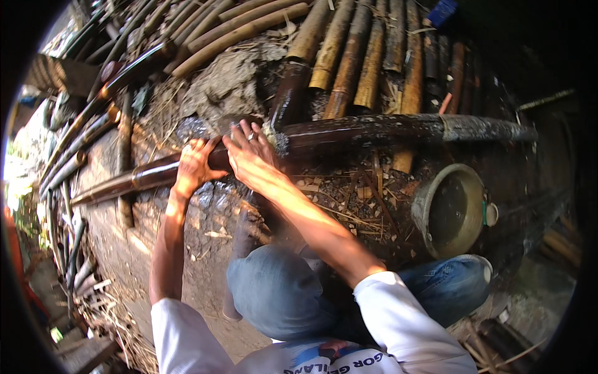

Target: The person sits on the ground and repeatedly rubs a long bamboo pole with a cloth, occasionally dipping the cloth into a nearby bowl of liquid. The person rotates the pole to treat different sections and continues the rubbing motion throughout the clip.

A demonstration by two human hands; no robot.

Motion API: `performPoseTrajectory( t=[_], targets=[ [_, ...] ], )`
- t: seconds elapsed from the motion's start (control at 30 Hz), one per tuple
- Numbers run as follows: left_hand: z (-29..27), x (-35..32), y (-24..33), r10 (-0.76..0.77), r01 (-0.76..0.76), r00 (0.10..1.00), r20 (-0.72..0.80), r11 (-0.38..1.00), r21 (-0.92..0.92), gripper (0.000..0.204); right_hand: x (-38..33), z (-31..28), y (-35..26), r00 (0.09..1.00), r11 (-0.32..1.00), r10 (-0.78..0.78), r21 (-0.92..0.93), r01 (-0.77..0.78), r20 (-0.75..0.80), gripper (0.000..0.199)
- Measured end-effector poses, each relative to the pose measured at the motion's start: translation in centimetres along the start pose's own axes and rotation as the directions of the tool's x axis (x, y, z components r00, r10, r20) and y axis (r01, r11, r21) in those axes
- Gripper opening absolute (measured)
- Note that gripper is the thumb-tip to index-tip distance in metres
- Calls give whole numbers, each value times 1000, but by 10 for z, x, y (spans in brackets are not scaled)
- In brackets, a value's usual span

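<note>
A long, wet, dark-brown bamboo pole lies crosswise in front of me. Pale foam or residue coats its right end. My left hand is closed over the pole left of the middle, thumb apart on the near side. Close beside it, my right hand, with a ring on one finger, presses down on the pole. A fuzzy, whitish scrubbing pad shows at the outer edge of my right hand, partly hidden under it. The fingers of that hand curve over the far side.
A pale basin of cloudy water stands right of my knees, with a small green-and-white item at its rim. Several yellow-brown bamboo poles lie beyond, more poles at left. A grey rock sits behind my hands.
</note>
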State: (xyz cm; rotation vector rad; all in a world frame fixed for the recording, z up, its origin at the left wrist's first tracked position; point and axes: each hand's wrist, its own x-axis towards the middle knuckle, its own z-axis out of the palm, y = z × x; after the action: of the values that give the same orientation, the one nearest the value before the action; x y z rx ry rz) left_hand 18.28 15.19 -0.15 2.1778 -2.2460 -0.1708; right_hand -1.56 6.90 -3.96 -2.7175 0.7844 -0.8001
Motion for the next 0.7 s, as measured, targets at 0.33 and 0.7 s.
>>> performPoseTrajectory(
  t=[0.33,0.7],
  targets=[
    [2,-3,17,-54,53,998,-33,997,-50,104,-124,-219,313,547,455,836,-612,-646,43,39],
    [16,-31,42,-203,214,975,-93,968,134,108,-40,-30,60,964,970,237,80,-228,-123,33]
  ],
)
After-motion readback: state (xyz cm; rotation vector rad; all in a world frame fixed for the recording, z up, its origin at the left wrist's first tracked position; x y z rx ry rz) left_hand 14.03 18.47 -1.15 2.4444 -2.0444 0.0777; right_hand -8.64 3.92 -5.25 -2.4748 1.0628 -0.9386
